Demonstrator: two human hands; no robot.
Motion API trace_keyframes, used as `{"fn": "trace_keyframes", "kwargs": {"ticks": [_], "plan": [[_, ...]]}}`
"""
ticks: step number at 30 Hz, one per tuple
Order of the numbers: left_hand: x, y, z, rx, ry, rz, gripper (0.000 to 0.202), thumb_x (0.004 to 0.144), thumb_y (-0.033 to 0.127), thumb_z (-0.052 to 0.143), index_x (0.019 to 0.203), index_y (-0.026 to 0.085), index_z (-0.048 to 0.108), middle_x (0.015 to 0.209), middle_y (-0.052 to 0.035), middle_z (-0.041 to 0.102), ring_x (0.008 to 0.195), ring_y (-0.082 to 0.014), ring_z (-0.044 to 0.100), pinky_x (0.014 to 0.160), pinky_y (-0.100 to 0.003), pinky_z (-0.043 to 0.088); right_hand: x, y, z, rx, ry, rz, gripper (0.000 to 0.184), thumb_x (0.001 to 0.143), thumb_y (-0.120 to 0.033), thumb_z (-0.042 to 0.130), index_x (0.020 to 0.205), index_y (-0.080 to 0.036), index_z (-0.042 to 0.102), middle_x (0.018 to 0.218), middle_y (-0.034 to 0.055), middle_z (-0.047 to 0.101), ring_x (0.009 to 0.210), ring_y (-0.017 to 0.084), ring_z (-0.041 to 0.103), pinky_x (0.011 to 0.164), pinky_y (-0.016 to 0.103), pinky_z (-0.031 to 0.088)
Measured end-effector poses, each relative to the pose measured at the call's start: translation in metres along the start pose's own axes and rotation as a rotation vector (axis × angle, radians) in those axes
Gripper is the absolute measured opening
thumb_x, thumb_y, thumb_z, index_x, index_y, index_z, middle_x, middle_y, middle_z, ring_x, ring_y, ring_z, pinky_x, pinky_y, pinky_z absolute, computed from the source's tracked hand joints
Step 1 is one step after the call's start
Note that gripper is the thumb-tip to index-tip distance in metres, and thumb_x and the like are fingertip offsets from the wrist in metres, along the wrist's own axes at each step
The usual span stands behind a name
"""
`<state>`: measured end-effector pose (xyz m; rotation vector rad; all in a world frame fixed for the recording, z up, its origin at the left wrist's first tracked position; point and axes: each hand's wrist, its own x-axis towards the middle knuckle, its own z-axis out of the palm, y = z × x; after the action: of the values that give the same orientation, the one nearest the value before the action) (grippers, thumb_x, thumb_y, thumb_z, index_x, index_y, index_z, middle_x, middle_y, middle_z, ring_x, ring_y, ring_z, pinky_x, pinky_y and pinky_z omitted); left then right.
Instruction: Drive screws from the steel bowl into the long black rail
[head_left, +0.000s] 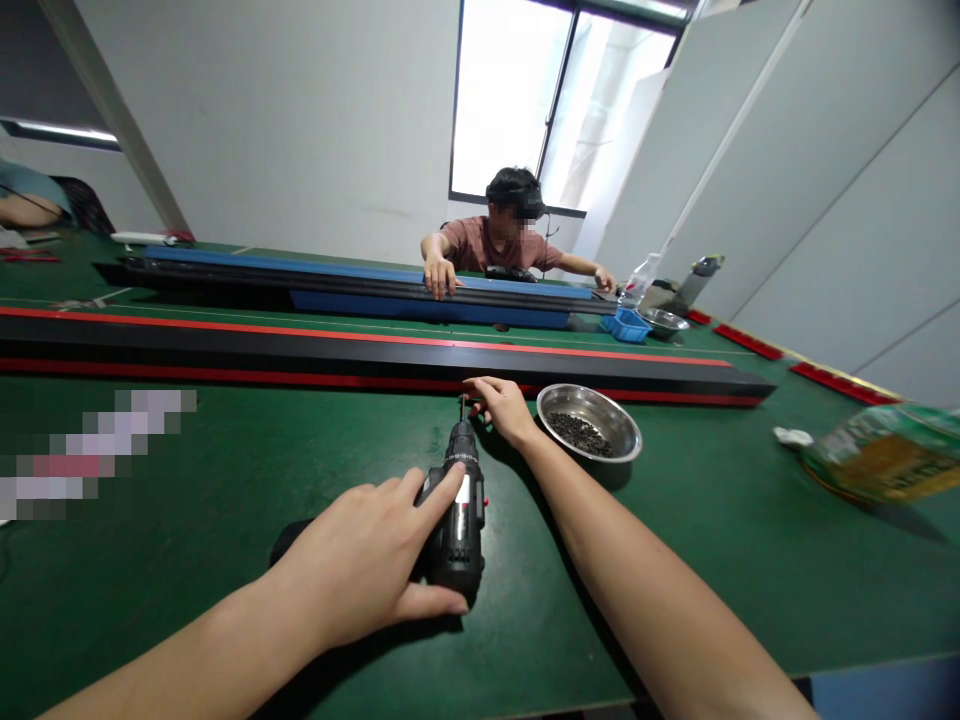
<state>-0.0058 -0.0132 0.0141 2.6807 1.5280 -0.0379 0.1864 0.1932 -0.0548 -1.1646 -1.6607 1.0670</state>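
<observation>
My left hand [375, 545] is wrapped around a black cordless drill [459, 520], its battery end off to the left and its bit pointing away from me. The bit's tip reaches close to the near side of a long black bar with red edges [360, 355]. Beside that tip, my right hand [501, 408] has its fingers curled in a pinch against the bar's near side; what they hold, if anything, is too small to make out. Just right of my right hand stands a steel bowl [631, 432] with many small dark screws [577, 432] in it.
Across the green table [675, 560], a co-worker [495, 245] rests a hand on another long dark and blue bar [360, 285]. A blue basket [626, 325], a clear bottle [643, 275] and a second bowl [665, 321] stand back right. A large plastic jug [889, 455] lies at right.
</observation>
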Motion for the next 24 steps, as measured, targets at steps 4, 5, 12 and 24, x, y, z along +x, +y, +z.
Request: {"fn": "trace_keyframes", "kwargs": {"ticks": [4, 5, 12, 24], "plan": [[0.001, 0.001, -0.001, 0.024, 0.0, -0.007, 0.103, 0.081, 0.078, 0.056, 0.162, 0.025, 0.018, 0.121, -0.0152, 0.063, 0.095, -0.0336, 0.068, 0.083, -0.046, 0.057, -0.001, -0.002, -0.002, 0.067, -0.079, -0.001, 0.033, 0.094, -0.036, 0.056, 0.104, -0.015, 0.079, 0.099, 0.0097, 0.078, 0.063, 0.012, 0.065, 0.045, 0.017, 0.039], [0.001, 0.001, -0.001, 0.028, -0.001, -0.008, 0.103, 0.081, 0.078, 0.055, 0.162, 0.025, 0.018, 0.121, -0.0154, 0.063, 0.095, -0.0334, 0.068, 0.083, -0.045, 0.057, -0.002, -0.003, -0.002, 0.062, -0.08, -0.009, 0.031, 0.092, -0.035, 0.059, 0.103, -0.015, 0.079, 0.098, 0.0092, 0.078, 0.063, 0.011, 0.065, 0.046, 0.017, 0.04], [0.004, 0.001, 0.002, 0.072, 0.023, 0.0, 0.104, 0.081, 0.082, 0.051, 0.162, 0.023, 0.02, 0.119, -0.0159, 0.063, 0.092, -0.0345, 0.069, 0.078, -0.047, 0.058, 0.0, 0.002, 0.002, -0.023, 0.002, -0.019, 0.028, 0.091, -0.03, 0.063, 0.109, -0.017, 0.078, 0.103, 0.0081, 0.078, 0.067, 0.012, 0.069, 0.053, 0.019, 0.048], [0.019, -0.011, 0.002, 0.098, 0.034, -0.049, 0.1, 0.083, 0.082, 0.047, 0.162, 0.028, 0.018, 0.123, -0.0161, 0.064, 0.094, -0.0354, 0.072, 0.075, -0.043, 0.056, -0.051, -0.038, 0.016, -0.467, 0.316, -0.388, 0.027, 0.097, -0.026, 0.049, 0.104, -0.02, 0.074, 0.101, 0.0062, 0.076, 0.086, 0.019, 0.066, 0.083, 0.028, 0.051]]}}
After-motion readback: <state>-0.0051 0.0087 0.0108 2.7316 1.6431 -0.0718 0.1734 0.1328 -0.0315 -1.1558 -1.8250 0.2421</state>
